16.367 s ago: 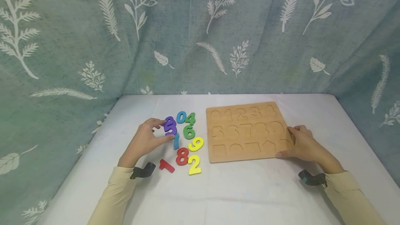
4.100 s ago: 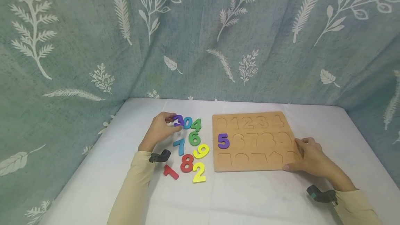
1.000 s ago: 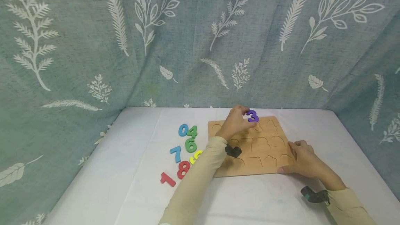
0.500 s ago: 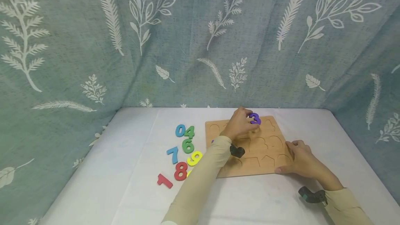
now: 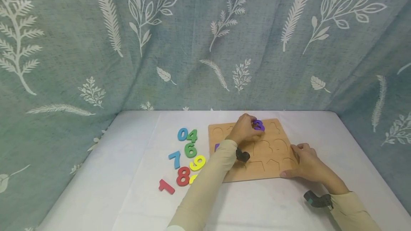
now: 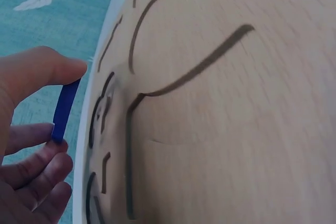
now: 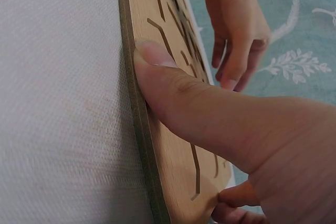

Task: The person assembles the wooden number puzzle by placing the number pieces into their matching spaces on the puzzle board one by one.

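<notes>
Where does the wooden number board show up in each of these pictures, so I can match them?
Head: the wooden board lies in the lower half, just right of centre.
Left wrist: the wooden board fills the middle and right, close up.
Right wrist: the wooden board slants from top to bottom near the middle, partly behind the right hand.
Shared landmark: the left hand, seen in all three.

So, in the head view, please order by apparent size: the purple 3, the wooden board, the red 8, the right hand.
1. Wooden board
2. Right hand
3. Unsure: red 8 and purple 3; the 8 looks larger, but lies nearer the camera, and the left hand partly covers the 3.
</notes>
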Demonstrator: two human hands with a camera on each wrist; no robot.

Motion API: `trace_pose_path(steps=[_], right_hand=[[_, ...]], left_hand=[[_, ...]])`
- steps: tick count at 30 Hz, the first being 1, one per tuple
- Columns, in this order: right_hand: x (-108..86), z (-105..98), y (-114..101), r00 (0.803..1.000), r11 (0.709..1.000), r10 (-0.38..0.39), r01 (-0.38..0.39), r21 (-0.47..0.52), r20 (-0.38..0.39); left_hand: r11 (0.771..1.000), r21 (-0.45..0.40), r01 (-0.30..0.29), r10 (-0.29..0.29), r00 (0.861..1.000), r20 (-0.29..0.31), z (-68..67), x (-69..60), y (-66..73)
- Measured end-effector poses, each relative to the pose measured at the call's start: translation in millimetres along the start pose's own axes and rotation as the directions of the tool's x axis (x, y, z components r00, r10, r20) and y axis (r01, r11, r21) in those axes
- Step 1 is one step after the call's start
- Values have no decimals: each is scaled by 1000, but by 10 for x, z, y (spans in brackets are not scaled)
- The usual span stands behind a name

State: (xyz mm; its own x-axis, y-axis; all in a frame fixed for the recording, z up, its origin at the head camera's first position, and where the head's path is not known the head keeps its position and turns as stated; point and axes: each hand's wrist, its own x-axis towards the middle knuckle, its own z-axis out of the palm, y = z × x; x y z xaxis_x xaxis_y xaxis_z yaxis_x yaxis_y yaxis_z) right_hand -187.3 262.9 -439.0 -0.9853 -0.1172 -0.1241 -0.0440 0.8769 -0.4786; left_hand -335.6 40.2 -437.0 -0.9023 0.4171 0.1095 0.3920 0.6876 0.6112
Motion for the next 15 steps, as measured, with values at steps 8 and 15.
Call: trace_pose_path(steps=[8,15], right_hand=[[-19,5,1,1000,1000,-18,18,6,-17],[-11,11,3,1000,1000,-12,12,-3,-12]], left_hand=[[997,64,-53,53,999,3,44,28,-43],[993,108,-37,35,999,20,74,38,-53]])
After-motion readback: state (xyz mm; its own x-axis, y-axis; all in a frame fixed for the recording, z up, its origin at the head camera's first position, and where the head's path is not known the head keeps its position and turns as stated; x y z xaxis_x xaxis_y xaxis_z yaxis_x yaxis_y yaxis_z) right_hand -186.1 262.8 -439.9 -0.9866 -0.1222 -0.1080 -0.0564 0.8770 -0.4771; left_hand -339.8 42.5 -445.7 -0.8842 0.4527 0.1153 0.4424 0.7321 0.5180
